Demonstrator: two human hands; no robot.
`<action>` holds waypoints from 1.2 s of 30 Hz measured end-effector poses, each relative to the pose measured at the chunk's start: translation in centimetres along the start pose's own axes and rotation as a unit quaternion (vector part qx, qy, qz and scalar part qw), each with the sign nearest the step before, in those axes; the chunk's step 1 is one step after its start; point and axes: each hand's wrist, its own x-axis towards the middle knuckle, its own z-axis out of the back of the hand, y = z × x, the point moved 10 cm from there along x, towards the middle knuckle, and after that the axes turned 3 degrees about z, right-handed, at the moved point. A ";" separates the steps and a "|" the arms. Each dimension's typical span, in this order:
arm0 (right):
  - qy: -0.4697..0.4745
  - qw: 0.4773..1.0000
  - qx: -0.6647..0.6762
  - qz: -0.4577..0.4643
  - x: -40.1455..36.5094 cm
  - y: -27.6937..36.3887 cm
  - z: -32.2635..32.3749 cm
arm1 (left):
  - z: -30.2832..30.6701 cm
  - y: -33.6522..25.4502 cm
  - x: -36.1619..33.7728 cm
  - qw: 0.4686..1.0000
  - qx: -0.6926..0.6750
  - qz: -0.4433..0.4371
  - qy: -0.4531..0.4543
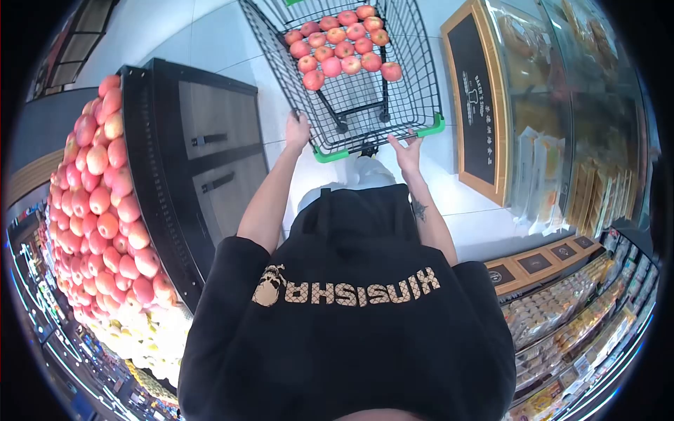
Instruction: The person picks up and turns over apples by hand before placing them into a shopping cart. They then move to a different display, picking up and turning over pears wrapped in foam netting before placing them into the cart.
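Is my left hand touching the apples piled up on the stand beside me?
Apart. The head view shows the dark cabinet front and a strip of floor between your left hand and the piled apples.

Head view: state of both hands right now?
Left hand: closed on the side edge of the black wire shopping cart.
Right hand: at the cart's green-ended handle, thumb and fingers apart; grip can't be told.
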 end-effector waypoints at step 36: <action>0.096 0.696 -0.493 0.514 -41.2 -5.4 10.6 | -2.1 45.9 -54.0 0.984 -0.088 0.140 -0.066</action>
